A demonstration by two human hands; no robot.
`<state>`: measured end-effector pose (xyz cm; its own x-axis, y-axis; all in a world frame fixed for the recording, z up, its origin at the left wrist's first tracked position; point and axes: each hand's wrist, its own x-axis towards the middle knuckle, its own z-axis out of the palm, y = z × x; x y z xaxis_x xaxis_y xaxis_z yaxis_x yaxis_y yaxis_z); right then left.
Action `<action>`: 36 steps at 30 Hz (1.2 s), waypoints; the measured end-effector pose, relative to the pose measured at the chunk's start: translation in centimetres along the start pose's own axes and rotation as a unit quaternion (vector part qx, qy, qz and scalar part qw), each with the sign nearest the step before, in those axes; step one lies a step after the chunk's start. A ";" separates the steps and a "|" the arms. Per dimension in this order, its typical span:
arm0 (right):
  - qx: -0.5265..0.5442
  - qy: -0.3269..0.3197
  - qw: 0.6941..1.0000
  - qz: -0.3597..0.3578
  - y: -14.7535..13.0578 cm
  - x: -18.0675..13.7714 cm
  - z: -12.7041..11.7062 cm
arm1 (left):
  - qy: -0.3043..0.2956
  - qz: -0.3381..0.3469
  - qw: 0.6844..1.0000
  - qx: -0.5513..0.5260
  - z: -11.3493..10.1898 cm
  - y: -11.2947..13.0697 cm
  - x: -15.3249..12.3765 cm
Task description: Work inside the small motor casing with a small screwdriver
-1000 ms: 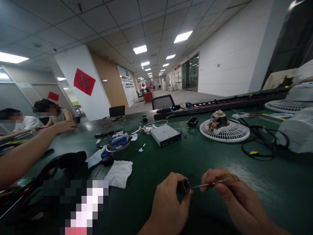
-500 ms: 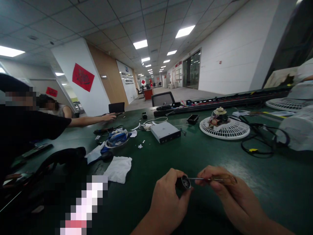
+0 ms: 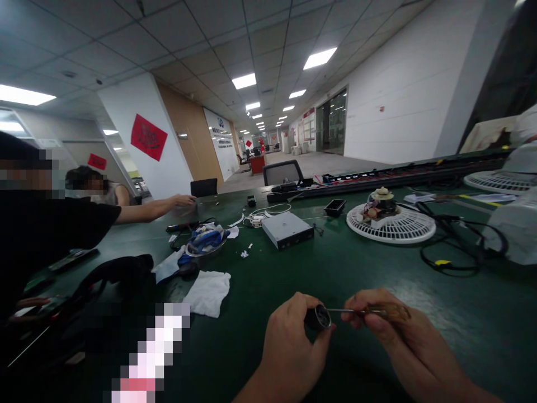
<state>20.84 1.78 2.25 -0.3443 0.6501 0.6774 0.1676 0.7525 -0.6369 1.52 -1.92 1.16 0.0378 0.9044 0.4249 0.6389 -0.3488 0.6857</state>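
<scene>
My left hand is closed around a small black round part with a shiny open end, low in the middle of the view. My right hand pinches a slim screwdriver with a clear amber handle. Its metal shaft points left and its tip sits in the open end of the black part. Both hands hover just above the dark green table.
A white cloth, a blue tool in a dish, a grey drive box, a white fan grille with a motor and black cables lie further back. People sit at the left; one arm reaches across the table.
My hands stay together on the part and screwdriver, barely shifting. The person at the left has leaned in, and the reaching arm has stretched further along the table.
</scene>
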 end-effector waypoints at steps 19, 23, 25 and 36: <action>-0.027 -0.042 0.997 -0.050 0.9 -0.2 -0.4 | 0.029 0.019 0.999 -0.001 0.6 -0.5 0.2; -0.049 -0.020 0.998 -0.018 2.3 -1.0 -0.3 | 0.026 0.026 0.999 0.006 0.6 -0.5 0.2; -0.044 -0.025 0.999 -0.008 2.9 -1.4 -0.3 | 0.032 0.021 0.999 0.012 0.6 -0.6 0.3; -0.062 -0.001 0.997 -0.043 1.4 -0.4 0.0 | 0.036 0.027 0.999 0.008 0.4 -0.7 0.4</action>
<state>21.24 2.55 1.11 -0.3648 0.5829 0.7261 0.2508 0.8125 -0.5263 1.38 -1.26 0.63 0.0174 0.8646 0.5021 0.6496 -0.3915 0.6517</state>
